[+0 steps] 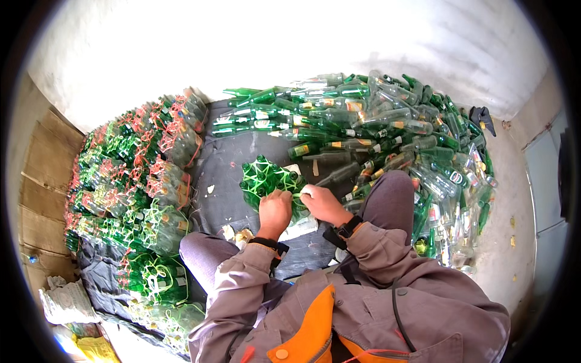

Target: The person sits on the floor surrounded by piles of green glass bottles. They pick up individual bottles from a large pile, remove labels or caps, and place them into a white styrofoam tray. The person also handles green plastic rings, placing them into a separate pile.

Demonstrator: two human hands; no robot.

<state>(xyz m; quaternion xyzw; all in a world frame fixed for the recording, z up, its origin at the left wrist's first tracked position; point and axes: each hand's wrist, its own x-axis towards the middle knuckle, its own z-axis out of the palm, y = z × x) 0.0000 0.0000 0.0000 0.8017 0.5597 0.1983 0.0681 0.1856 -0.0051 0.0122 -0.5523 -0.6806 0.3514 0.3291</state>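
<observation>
A bundle of upright green glass bottles (pixel 257 178), laced round the necks with light green twine, stands in front of me between my bent knees. My left hand (pixel 275 212) is curled against the near side of the bundle, gripping the twine. My right hand (pixel 321 203) pinches the light green twine (pixel 296 195) just right of the bundle. A pale flat piece (pixel 302 227) lies partly beneath and beside the bundle. The bottles' bases are mostly hidden by my hands.
Tied bottle bundles with red and green twine (pixel 139 169) are stacked left. Loose bottles (pixel 393 127) pile along the back and right. A dark mat (pixel 218 199) covers the floor. Cardboard (pixel 45 181) lines the left side; a white sack (pixel 66 299) lies lower left.
</observation>
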